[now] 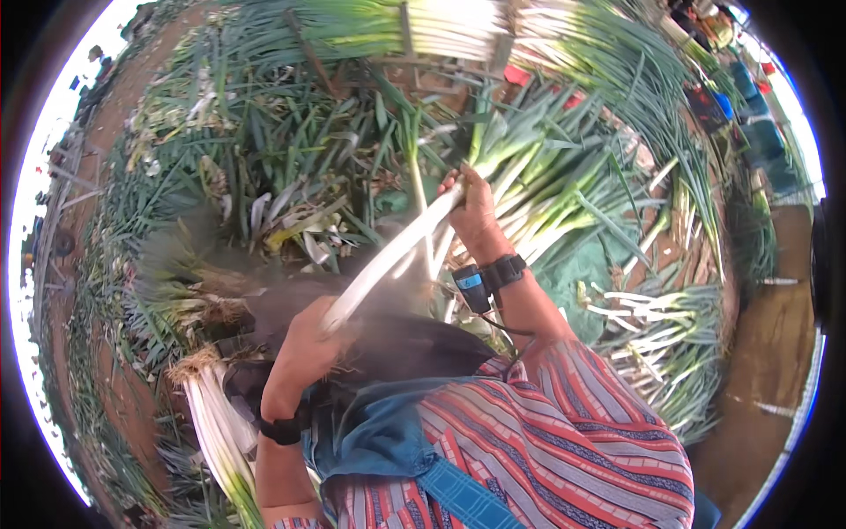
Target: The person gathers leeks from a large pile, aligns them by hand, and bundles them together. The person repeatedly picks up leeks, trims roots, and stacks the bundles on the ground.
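A thick-stemmed large green onion (396, 248) is held slantwise across the front of my body, its white shaft bare and smooth. My left hand (310, 344) grips its lower, root end, where fine roots dangle below the fingers. Around the shaft's upper end, just beneath the green leaves, my right hand (472, 205) is closed. Beside and beyond that hand lies a loose pile of green onions (555, 192) with leaves pointing away. Another thin onion stalk (418, 182) stands behind the held one. Dark cloth on my lap is blurred.
Discarded leaves (297, 152) cover the ground ahead. Neatly stacked onions (456, 26) lie across the far side by a metal frame (410, 69). A white-stemmed bundle (215, 423) rests at my left, roots upward. Thinner onions (654, 350) lie at my right, near a brown board (760, 364).
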The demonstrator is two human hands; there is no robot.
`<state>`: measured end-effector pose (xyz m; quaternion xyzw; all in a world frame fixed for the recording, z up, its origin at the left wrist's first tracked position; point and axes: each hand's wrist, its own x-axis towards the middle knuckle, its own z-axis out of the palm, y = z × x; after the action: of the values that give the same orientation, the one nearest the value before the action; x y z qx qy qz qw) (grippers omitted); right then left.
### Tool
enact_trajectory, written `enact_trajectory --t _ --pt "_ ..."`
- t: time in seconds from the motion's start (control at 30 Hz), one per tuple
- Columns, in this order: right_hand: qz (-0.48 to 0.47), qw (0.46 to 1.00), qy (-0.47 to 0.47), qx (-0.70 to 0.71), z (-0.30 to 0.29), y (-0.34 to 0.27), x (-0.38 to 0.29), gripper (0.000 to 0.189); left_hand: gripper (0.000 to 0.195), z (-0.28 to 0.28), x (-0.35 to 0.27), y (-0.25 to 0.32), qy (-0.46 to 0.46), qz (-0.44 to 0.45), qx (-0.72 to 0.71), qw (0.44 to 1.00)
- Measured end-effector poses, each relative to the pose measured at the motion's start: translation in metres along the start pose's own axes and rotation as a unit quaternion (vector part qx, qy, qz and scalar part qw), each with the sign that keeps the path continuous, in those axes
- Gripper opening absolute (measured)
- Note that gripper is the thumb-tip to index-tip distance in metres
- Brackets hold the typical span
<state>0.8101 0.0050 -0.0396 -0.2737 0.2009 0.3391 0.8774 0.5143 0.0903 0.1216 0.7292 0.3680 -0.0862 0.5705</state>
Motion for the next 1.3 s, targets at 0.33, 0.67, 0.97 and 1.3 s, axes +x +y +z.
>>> enact_trajectory --t 0.33,0.67,0.97,1.3 --pt "-0.125 0.846 -0.447 -0.261 0.247 0.057 -0.120 0.015 0.064 -0.109 -0.047 -0.006 0.287 0.208 -0.096 0.930" --pt "-0.330 0.461 -0.537 -0.624 0.190 0.145 -0.161 0.056 0.022 -0.176 -0.021 0.018 0.274 0.392 -0.598 0.644" --pt "-0.499 0.384 -0.505 -0.590 0.155 0.185 -0.170 0.047 0.017 -0.118 0.003 -0.033 0.301 0.370 -0.681 0.556" --pt "-0.345 0.422 -0.159 -0.823 0.031 0.071 0.021 0.034 0.012 -0.149 -0.032 -0.065 0.392 0.343 -0.655 0.547"
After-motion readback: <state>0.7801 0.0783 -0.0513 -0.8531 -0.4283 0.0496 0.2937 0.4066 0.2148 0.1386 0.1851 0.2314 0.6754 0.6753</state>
